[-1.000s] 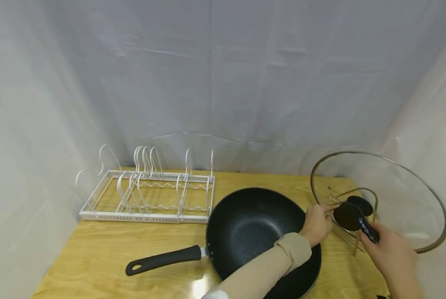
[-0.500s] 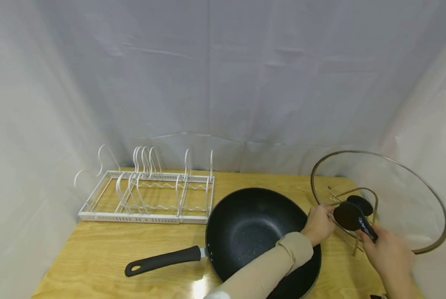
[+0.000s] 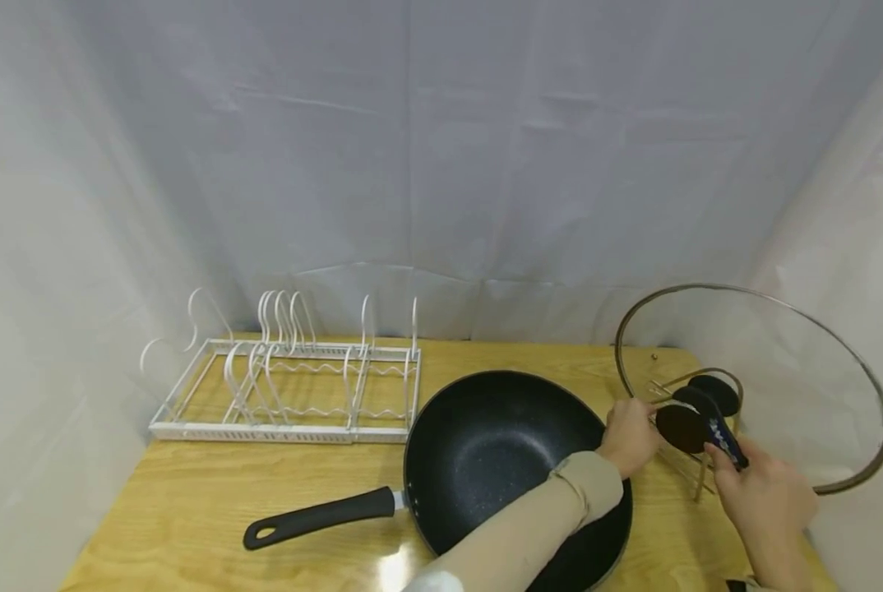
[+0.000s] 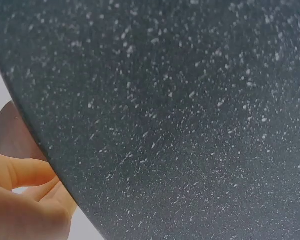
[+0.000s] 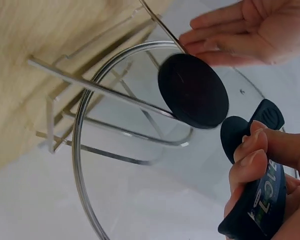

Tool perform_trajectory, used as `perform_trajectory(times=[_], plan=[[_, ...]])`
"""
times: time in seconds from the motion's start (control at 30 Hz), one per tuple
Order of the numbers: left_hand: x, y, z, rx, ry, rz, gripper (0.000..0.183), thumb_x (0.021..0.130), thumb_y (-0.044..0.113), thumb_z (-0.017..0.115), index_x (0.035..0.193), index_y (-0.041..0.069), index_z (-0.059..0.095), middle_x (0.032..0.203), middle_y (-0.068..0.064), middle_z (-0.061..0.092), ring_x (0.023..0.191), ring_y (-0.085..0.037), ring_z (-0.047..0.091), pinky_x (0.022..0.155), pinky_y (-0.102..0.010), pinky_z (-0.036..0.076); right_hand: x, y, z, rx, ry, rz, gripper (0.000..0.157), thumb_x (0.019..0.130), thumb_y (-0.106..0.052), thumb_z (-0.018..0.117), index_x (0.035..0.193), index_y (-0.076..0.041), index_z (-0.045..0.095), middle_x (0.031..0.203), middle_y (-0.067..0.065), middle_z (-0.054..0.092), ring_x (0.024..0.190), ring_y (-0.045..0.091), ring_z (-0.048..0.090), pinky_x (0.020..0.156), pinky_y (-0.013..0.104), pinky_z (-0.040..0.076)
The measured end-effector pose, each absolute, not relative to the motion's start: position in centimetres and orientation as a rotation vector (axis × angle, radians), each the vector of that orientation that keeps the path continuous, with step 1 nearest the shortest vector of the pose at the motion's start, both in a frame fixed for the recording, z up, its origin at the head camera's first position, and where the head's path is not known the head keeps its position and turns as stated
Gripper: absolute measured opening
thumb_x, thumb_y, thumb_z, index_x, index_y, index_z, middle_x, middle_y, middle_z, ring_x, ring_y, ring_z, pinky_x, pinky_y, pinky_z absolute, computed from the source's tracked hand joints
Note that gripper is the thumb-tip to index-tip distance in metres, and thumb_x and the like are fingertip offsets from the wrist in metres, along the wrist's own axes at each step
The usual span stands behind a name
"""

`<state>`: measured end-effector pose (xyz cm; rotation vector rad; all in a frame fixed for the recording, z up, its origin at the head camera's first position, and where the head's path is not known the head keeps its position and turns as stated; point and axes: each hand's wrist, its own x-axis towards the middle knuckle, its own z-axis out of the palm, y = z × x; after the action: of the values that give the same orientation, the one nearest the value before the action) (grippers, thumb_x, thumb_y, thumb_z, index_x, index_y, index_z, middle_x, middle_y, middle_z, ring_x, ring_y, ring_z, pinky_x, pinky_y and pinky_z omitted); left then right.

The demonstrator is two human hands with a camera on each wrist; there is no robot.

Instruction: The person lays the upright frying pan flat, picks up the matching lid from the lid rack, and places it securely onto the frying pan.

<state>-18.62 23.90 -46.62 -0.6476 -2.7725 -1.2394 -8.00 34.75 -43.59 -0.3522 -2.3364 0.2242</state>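
A large clear glass lid [image 3: 841, 485] with a metal rim stands tilted in a gold wire rack [image 3: 700, 485] at the right end of the table. My right hand [image 3: 770, 493] grips the lid's black handle [image 5: 260, 200], which carries a printed label. My left hand [image 3: 629, 436] reaches across a black wok [image 3: 501, 477] and pinches the rack's wire at the lid's left side; in the right wrist view its fingers [image 5: 225, 30] lie by the wire's end. A black round disc [image 5: 192, 92] shows at the rack's loop. The wok fills most of the left wrist view.
The wok's long black handle [image 3: 323, 518] points left. Behind it, a white expandable rack [image 3: 286, 432] with upright wire loops stands on the wooden table [image 3: 190, 493]. Pale plastic sheeting [image 3: 412, 164] hangs behind and at both sides.
The lid's upper rim has risen a little, and its handle has tilted slightly in my right hand. My left hand keeps nearly the same place. The view has shifted slightly.
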Motion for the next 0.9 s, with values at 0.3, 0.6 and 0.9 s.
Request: perform_trajectory(times=[0.3, 0.6, 0.9], plan=[[-18.7, 23.5, -46.0, -0.664, -2.78, -1.296, 0.034, 0.08, 0.006, 0.066, 0.107, 0.026, 0.071, 0.096, 0.011, 0.07, 0.057, -0.001, 0.046, 0.052, -0.01, 0.036, -7.9, 34.6, -42.3, -0.366, -2.287, 0.203, 0.028, 0.07, -0.023, 0.076, 0.083, -0.001, 0.066, 0.048, 0.024, 0.049, 0.041, 0.047, 0.041, 0.034, 0.039, 0.017], [-18.5, 22.8, -45.7, -0.771, -2.827, -1.211, 0.024, 0.088, 0.014, 0.062, 0.11, 0.018, 0.07, 0.094, 0.008, 0.07, 0.041, -0.003, 0.039, 0.043, -0.013, 0.034, -7.3, 34.3, -41.2, -0.294, -2.225, 0.152, 0.034, 0.076, -0.034, 0.069, 0.081, 0.0, 0.065, 0.042, 0.019, 0.043, 0.037, 0.041, 0.035, 0.035, 0.036, 0.015], [-18.0, 21.9, -44.4, -0.989, -2.864, -0.832, 0.01, 0.08, 0.009, 0.068, 0.083, 0.018, 0.065, 0.074, 0.007, 0.06, 0.057, -0.003, 0.047, 0.046, -0.016, 0.037, -6.4, 34.2, -39.6, -0.318, -2.241, 0.093, 0.075, 0.09, -0.067, 0.034, 0.081, 0.002, 0.063, 0.04, 0.017, 0.041, 0.033, 0.032, 0.031, 0.037, 0.033, 0.014]])
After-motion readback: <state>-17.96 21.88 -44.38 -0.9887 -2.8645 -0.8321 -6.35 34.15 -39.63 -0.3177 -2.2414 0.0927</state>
